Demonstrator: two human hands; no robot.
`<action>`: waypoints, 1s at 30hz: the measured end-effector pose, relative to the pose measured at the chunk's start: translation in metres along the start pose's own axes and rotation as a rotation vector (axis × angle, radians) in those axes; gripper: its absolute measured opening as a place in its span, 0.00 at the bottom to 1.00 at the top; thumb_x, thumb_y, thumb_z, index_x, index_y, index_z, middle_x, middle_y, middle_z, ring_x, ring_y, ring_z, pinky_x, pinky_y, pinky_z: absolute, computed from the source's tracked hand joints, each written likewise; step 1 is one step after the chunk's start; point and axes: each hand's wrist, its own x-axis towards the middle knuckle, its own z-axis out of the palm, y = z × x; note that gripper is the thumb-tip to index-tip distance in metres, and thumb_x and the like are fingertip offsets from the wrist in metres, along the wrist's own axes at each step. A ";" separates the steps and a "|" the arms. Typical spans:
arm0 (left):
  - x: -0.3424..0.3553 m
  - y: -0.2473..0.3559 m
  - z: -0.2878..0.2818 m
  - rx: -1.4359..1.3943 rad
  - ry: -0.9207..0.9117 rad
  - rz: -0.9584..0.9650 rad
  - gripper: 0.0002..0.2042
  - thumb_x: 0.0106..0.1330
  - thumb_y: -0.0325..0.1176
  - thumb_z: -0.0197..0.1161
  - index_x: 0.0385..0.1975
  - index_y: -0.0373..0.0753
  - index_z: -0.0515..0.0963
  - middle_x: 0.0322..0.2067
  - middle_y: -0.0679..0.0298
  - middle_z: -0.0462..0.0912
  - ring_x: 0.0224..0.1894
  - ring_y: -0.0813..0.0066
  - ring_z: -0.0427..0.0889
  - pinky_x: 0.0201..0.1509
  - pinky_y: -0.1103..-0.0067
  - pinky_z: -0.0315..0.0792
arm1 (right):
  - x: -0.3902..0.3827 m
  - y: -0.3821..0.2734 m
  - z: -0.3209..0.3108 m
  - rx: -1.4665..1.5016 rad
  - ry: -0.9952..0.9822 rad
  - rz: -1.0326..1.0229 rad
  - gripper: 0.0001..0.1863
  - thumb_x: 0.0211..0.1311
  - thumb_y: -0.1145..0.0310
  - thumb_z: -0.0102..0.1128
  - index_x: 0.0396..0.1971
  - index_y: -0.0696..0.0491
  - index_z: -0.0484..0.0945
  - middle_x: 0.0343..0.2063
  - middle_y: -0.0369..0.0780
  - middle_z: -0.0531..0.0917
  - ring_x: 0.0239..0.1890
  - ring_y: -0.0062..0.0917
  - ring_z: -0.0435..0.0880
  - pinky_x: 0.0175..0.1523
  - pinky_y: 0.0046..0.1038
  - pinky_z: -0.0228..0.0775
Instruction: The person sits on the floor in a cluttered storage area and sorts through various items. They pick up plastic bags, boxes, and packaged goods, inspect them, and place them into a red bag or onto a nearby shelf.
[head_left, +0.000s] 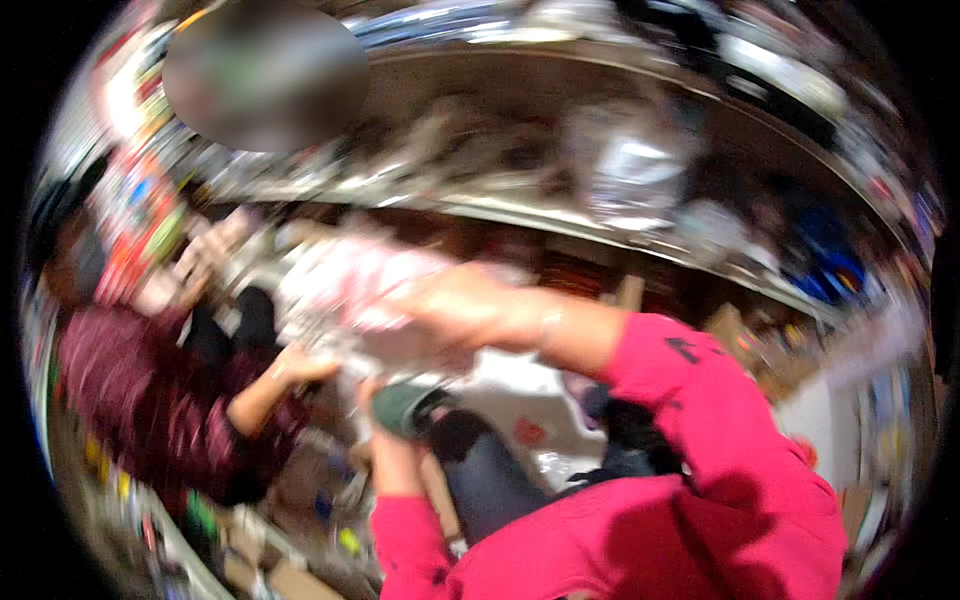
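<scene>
Stretching across the upper part of the blurred view, a long curved shelf unit (pixel 640 230) crowded with indistinct shiny packaged goods fills the background, its straight edges bent by the lens. Below it, the person's own bright pink sleeves come in from the lower edge, the right one the larger mass at lower right. On the left sits a second person in a dark maroon long-sleeved top (pixel 140 400), one of whose hands (pixel 300 368) reaches toward the middle.

In the centre, a pale pink-and-white crinkled plastic-wrapped package (pixel 350 290) hangs between the two people, in front of the shelf and above a white plastic bag (pixel 520 400) lying lower down. The right hand (pixel 450 305) extends leftward to the package's right edge; its fingers seem closed on the wrapping, though motion blur hides how tightly. The left hand (pixel 385 405) rises beneath the package, just beside a small dark green rounded object (pixel 405 408); whether its fingers are curled round that object or merely touching it cannot be told.
</scene>
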 end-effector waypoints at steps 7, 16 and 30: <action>0.021 -0.066 0.005 -0.171 -0.404 -0.165 0.31 0.51 0.48 0.48 0.55 0.39 0.58 0.54 0.55 0.60 0.54 0.56 0.61 0.56 0.60 0.57 | -0.038 -0.048 -0.046 -0.431 0.049 -0.124 0.08 0.43 0.68 0.49 0.18 0.57 0.69 0.14 0.42 0.74 0.19 0.32 0.76 0.20 0.31 0.68; -0.020 -0.128 0.093 -0.230 -0.696 -0.546 0.30 0.54 0.49 0.49 0.57 0.43 0.57 0.57 0.58 0.57 0.58 0.59 0.56 0.60 0.61 0.49 | -0.136 -0.117 -0.141 -0.499 0.113 0.221 0.16 0.39 0.70 0.52 0.35 0.53 0.71 0.21 0.43 0.74 0.23 0.35 0.76 0.22 0.33 0.69; -0.054 -0.155 0.115 -0.086 -0.594 -0.314 0.30 0.45 0.43 0.55 0.51 0.38 0.63 0.47 0.51 0.70 0.48 0.53 0.69 0.53 0.62 0.62 | -0.446 -0.103 -0.190 0.447 1.360 0.917 0.18 0.47 0.76 0.49 0.42 0.60 0.69 0.34 0.37 0.75 0.35 0.19 0.73 0.40 0.20 0.65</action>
